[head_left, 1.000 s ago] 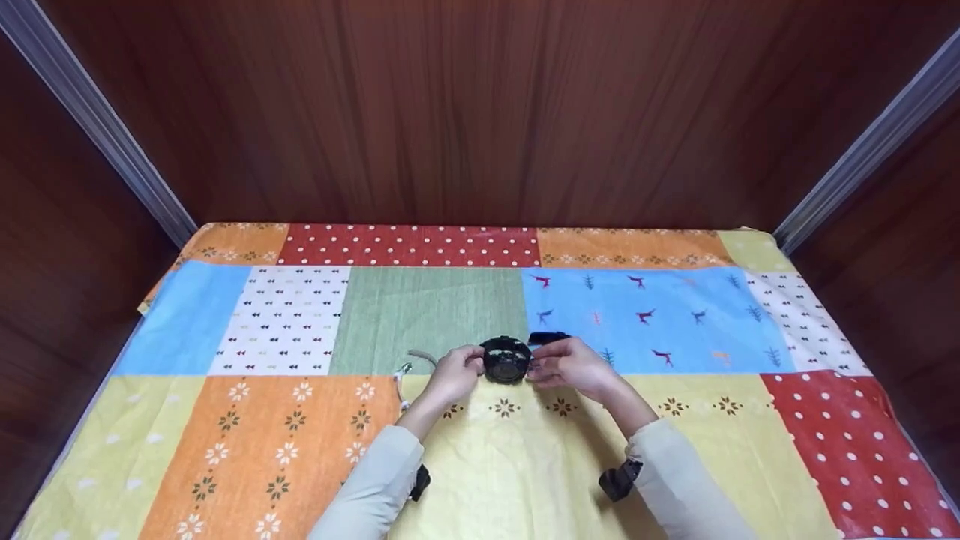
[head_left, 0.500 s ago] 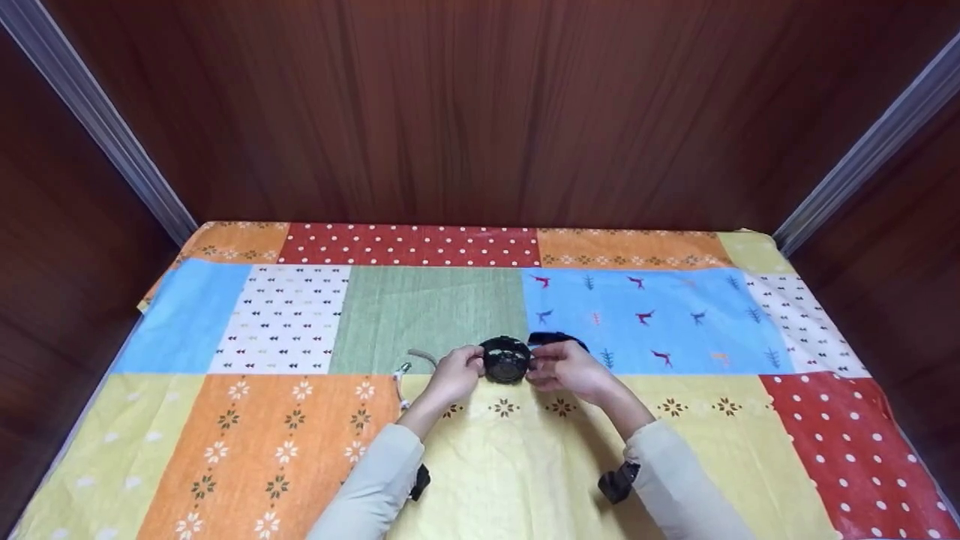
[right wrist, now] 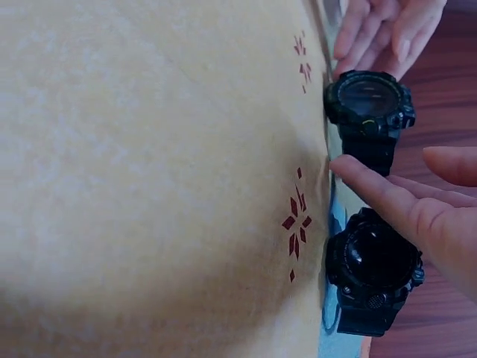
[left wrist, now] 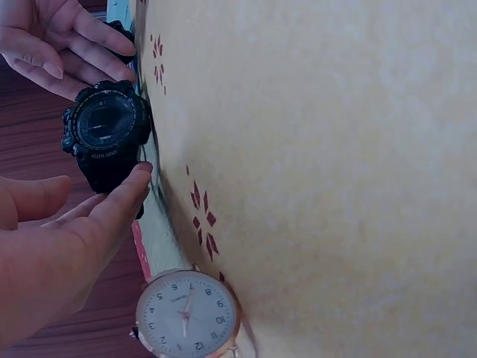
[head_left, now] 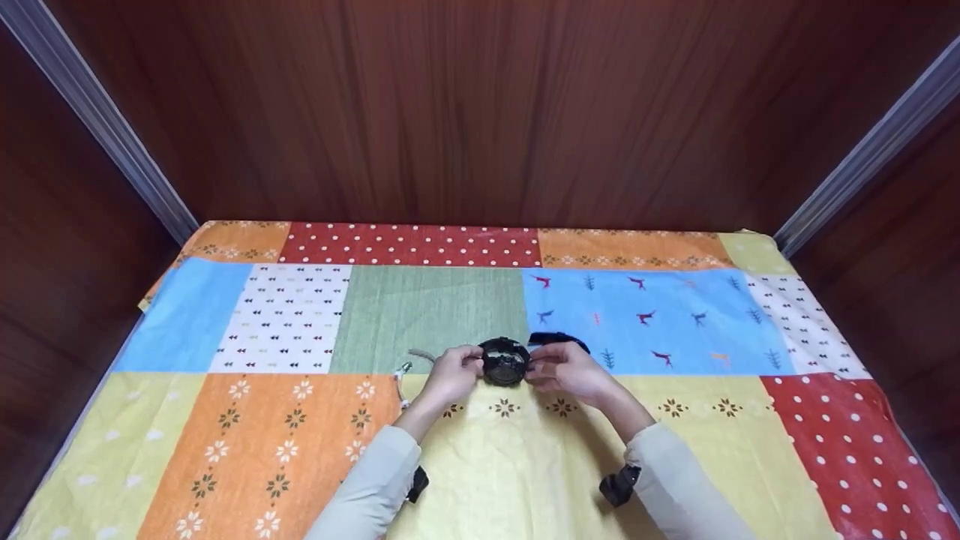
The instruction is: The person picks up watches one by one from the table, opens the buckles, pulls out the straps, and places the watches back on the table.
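A black digital sports watch (head_left: pixel 505 364) stands on the cloth between the two hands, its face toward the person and its strap behind. My left hand (head_left: pixel 456 373) is at its left side; in the left wrist view, the nearly straight index finger (left wrist: pixel 123 195) reaches the strap and the thumb stays apart. At the other side, my right hand (head_left: pixel 571 371) has its fingers by the watch, with the thumb (right wrist: pixel 451 164) spread away in the right wrist view. Just behind the right hand is a second black watch (right wrist: pixel 376 257).
Left of my left hand stands a white-faced watch with a rose-gold rim (left wrist: pixel 186 313). A patchwork cloth (head_left: pixel 285 442) covers the table. Dark wood panels (head_left: pixel 450 112) rise behind it and at both sides, with metal strips at the corners.
The middle watch has tilted slightly and shifted a touch lower. My right hand has moved a little, and more of the second black watch shows than a second ago.
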